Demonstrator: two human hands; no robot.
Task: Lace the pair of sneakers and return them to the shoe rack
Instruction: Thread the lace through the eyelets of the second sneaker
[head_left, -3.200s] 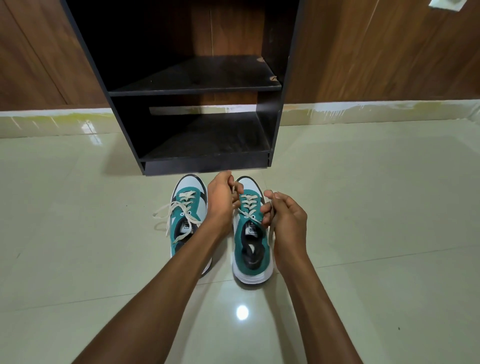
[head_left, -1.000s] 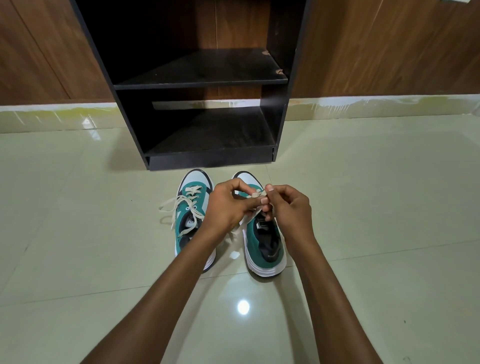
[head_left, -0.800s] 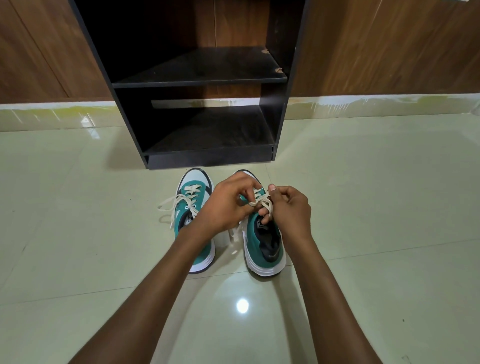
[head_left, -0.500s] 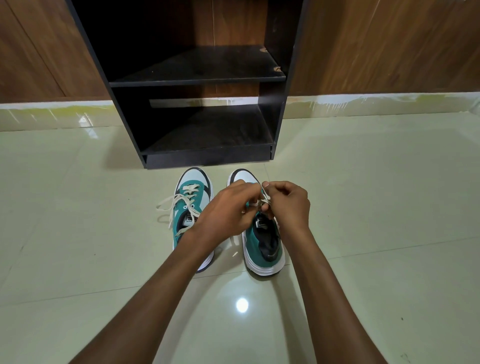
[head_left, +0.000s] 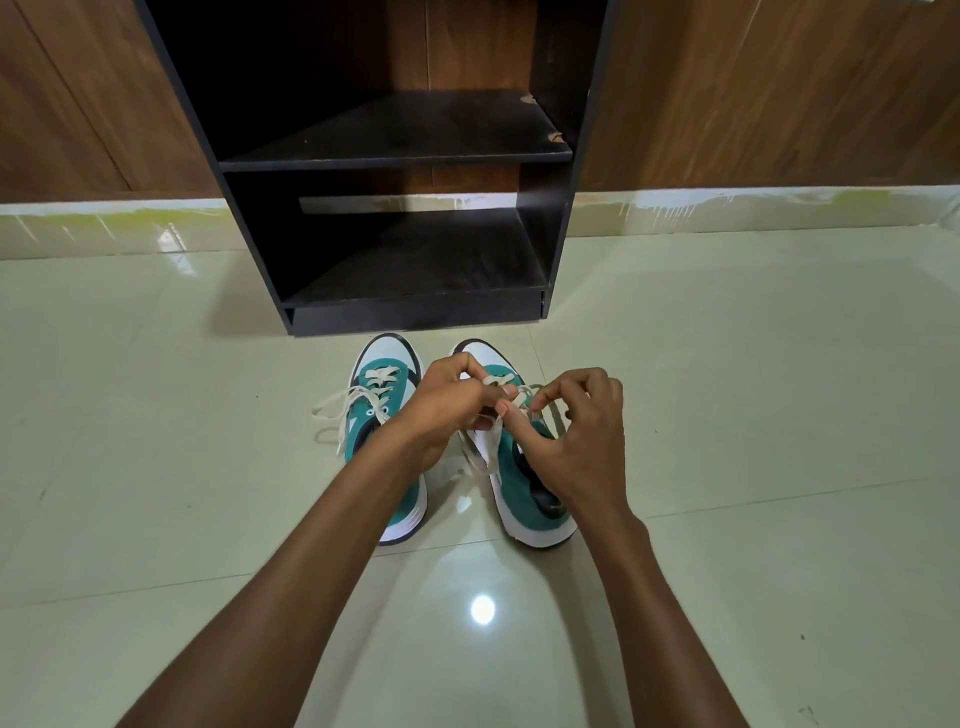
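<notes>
Left hand (head_left: 447, 405) and right hand (head_left: 576, 436) each pinch the lace (head_left: 491, 441) over the right sneaker (head_left: 519, 467). Left sneaker (head_left: 387, 415) sits at its 9 o'clock; rack (head_left: 415, 312) at 12, on the floor (head_left: 753, 415).

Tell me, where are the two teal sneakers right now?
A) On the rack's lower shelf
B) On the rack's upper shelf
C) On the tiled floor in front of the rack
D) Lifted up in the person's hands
C: both the left sneaker and the right sneaker stand on the floor before the black shoe rack.
</notes>
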